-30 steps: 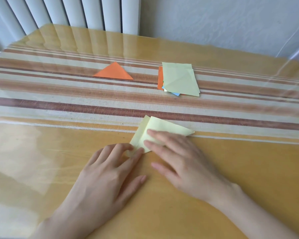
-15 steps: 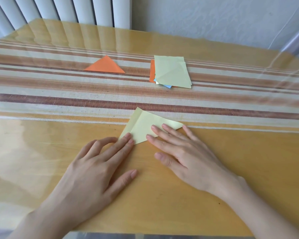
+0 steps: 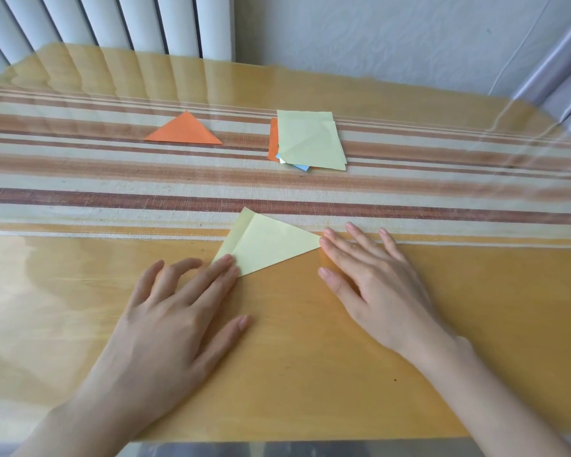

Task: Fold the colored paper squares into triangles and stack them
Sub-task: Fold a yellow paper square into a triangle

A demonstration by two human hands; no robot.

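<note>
Yellow folded paper (image 3: 267, 244): flat on table (image 3: 310, 341) at near edge of striped runner (image 3: 80, 199), between both hands; fold not quite true, strip of under-layer showing along left side; long creased edge running from near-left corner to right tip.
Left hand (image 3: 165, 311): fingers extended, gripping nothing; two fingertips (image 3: 225, 263) pressing near-left corner.
Right hand (image 3: 370, 282): flat, fingers straight, holding nothing; one fingertip touching right tip.
Orange triangle (image 3: 185, 130): on runner, well apart, beyond and to the left; probable stacking spot; left hand nearer.
Pile of unfolded squares (image 3: 310, 140): beyond, right of orange triangle.
</note>
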